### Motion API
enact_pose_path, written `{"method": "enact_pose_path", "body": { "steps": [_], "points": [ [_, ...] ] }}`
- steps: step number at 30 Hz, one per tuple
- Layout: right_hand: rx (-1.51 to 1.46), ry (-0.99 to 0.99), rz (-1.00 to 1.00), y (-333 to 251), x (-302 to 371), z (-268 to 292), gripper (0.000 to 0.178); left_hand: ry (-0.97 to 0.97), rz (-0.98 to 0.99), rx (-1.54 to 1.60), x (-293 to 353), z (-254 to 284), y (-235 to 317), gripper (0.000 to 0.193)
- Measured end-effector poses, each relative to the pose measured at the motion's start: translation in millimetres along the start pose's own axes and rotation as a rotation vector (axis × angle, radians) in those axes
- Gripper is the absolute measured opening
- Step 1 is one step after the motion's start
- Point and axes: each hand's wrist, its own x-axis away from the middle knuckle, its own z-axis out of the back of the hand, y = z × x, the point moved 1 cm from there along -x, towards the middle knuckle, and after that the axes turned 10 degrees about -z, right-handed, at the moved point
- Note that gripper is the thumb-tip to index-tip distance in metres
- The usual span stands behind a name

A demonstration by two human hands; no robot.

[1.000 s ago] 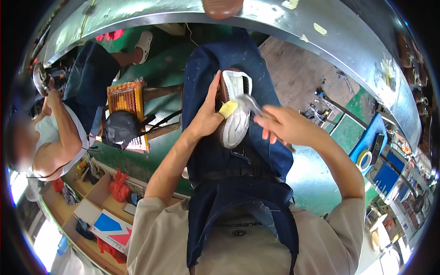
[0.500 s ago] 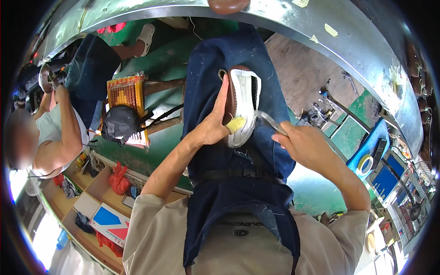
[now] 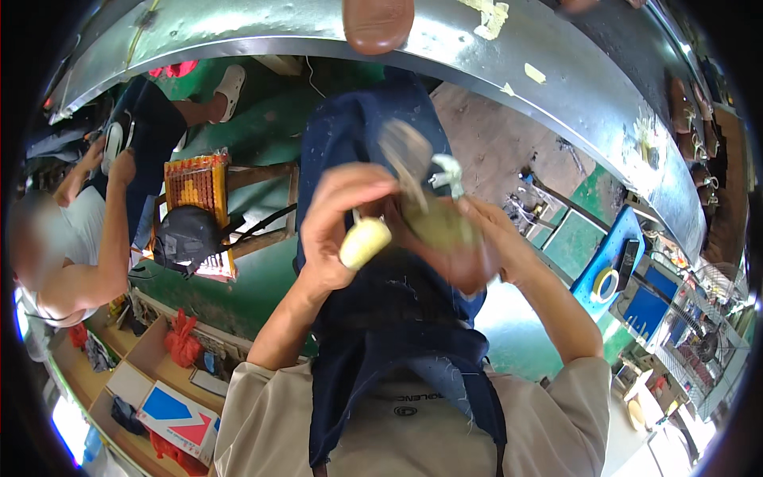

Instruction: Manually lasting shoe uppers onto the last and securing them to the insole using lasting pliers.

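A brown shoe (image 3: 465, 266) is held above my lap, smeared by motion, its outline partly lost. At its right side my right hand (image 3: 505, 242) has its fingers closed on it. A pale metal tool head (image 3: 447, 172) sticks up by the right fingertips; its handle is hidden. To the left of the shoe, my left hand (image 3: 330, 219) is curved, its blurred fingers reaching to the shoe's edge; whether it grips is unclear. A yellow cover (image 3: 366, 242) wraps the left thumb.
A metal-topped bench (image 3: 262, 36) curves across the front, with another brown shoe (image 3: 379, 28) on its edge. To the left, a person (image 3: 87, 222) works on a shoe beside a beaded stool (image 3: 195, 179) bearing a black bag (image 3: 189, 236). A blue board (image 3: 608, 262) carries tape at right.
The shoe has left my lap and turned over, so its white underside no longer shows. My right hand moved in to the shoe. The view has shifted slightly.
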Motion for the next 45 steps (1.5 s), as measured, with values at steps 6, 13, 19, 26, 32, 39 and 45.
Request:
{"method": "enact_pose_path", "body": {
  "steps": [6,13,19,26,32,39,45],
  "points": [
    [0.196,0.128,0.262,-13,-9,10,0.037,0.593,1.043,0.235,21,-45,-55,0.049],
    [0.265,-0.345,-0.127,9,-15,8,0.037,0.49,0.702,0.569,23,-51,-58,0.054],
    [0.888,0.052,0.409,20,-20,-29,0.022,0.453,0.672,0.45,38,-39,-60,0.05],
    [1.165,0.111,0.493,-37,3,-14,0.013,0.375,0.692,0.466,36,-39,-60,0.051],
    [1.683,0.021,0.626,-57,1,-22,0.014,0.423,0.717,0.477,49,-53,-48,0.055],
    [1.251,0.181,0.523,-3,-29,-41,0.033,0.59,0.726,0.78,52,-39,-44,0.061],
    [0.837,0.184,0.413,29,-35,-56,0.029,0.504,0.711,0.44,64,-49,-62,0.065]
  ]
}}
